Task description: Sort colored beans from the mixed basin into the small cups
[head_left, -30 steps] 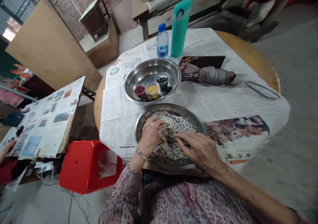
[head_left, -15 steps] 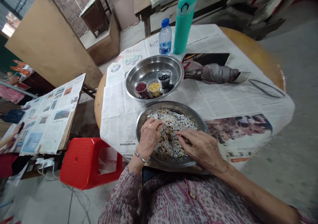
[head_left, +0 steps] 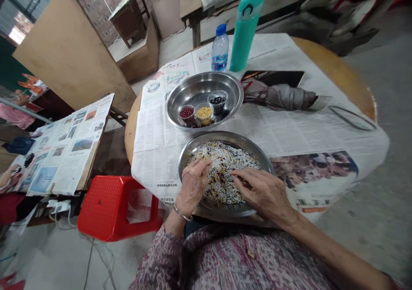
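- Head view, lower centre: steel basin (head_left: 262, 158), containing mixed grains and beans (head_left: 222, 176).
- Your left hand (head_left: 194, 186), over basin's left side: fingers curled inward; closure and any grain held, cannot tell.
- Your right hand (head_left: 265, 192), over basin's right side: fingers bent, partly open; any grain held, cannot tell.
- Second basin (head_left: 193, 88), above centre: three bean cups (head_left: 204, 113).

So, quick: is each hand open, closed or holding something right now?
Left hand: fingers curled at the mixed grains; whether it grips any can't be told.
Right hand: curled there too; its grip can't be told either.
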Demonstrator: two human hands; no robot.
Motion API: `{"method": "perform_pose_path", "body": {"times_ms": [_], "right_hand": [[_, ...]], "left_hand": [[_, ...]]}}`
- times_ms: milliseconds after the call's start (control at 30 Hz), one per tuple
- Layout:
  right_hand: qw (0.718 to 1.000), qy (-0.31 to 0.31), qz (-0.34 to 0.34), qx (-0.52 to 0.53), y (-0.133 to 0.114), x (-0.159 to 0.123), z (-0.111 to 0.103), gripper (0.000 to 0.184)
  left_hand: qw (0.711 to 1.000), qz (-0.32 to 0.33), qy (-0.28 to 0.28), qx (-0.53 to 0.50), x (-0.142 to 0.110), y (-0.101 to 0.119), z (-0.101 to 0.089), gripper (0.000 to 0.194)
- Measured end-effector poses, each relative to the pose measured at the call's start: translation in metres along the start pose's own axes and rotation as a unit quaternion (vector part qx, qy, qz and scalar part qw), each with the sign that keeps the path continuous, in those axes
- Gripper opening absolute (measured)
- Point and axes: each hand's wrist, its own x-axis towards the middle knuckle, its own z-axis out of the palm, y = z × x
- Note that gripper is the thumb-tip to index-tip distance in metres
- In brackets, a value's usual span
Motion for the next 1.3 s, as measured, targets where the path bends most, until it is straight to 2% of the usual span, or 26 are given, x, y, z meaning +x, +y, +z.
{"method": "perform_pose_path", "body": {"times_ms": [200,400,500,633,733,833,900,933,967,1033,1067,1100,1167,1300], "right_hand": [[1.000,0.003,-0.011,-0.007,0.001,-0.001,0.002,0.016],[0.999,-0.025,-0.002,0.023,0.004,0.002,0.000,0.020],[0.998,-0.035,0.000,0.045,0.008,0.019,-0.002,0.021],[0.997,-0.072,-0.036,0.014,0.010,0.053,0.004,0.022],[0.989,-0.127,-0.059,-0.048,0.011,0.069,0.016,0.019],[0.980,-0.161,-0.064,-0.093,0.014,0.071,0.028,0.019],[0.981,-0.159,-0.068,-0.089,0.015,0.068,0.033,0.021],[0.982,-0.154,-0.069,-0.082,0.016,0.066,0.034,0.022],[0.984,-0.147,-0.070,-0.074,0.017,0.064,0.034,0.022],[0.987,-0.132,-0.069,-0.060,0.018,0.063,0.033,0.021],[0.988,-0.126,-0.068,-0.054,0.018,0.063,0.033,0.021],[0.989,-0.120,-0.067,-0.048,0.018,0.062,0.032,0.020],[0.991,-0.108,-0.064,-0.038,0.020,0.061,0.029,0.019],[0.995,-0.085,-0.048,-0.012,0.026,0.057,0.025,0.023]], "left_hand": [[0.999,-0.030,0.019,-0.029,-0.009,-0.001,0.004,0.011],[0.999,-0.049,-0.003,0.022,-0.033,0.004,0.004,0.010],[0.998,-0.050,-0.019,0.046,-0.042,0.008,0.004,0.016],[0.997,-0.060,-0.014,0.053,-0.045,0.010,0.007,0.022],[0.998,-0.065,-0.003,0.009,-0.045,0.014,0.006,0.019],[0.988,-0.108,0.032,-0.107,-0.043,0.022,0.002,0.014],[0.950,-0.193,0.055,-0.239,-0.042,0.029,0.001,0.012],[0.912,-0.245,0.060,-0.323,-0.042,0.033,0.001,0.012],[0.860,-0.293,0.061,-0.413,-0.041,0.036,0.002,0.013],[0.736,-0.362,0.060,-0.569,-0.040,0.041,0.004,0.015],[0.681,-0.381,0.064,-0.622,-0.039,0.043,0.006,0.017],[0.638,-0.396,0.071,-0.657,-0.039,0.044,0.007,0.019],[0.588,-0.411,0.089,-0.691,-0.038,0.046,0.009,0.020],[0.552,-0.422,0.112,-0.710,-0.038,0.048,0.010,0.020]]}}
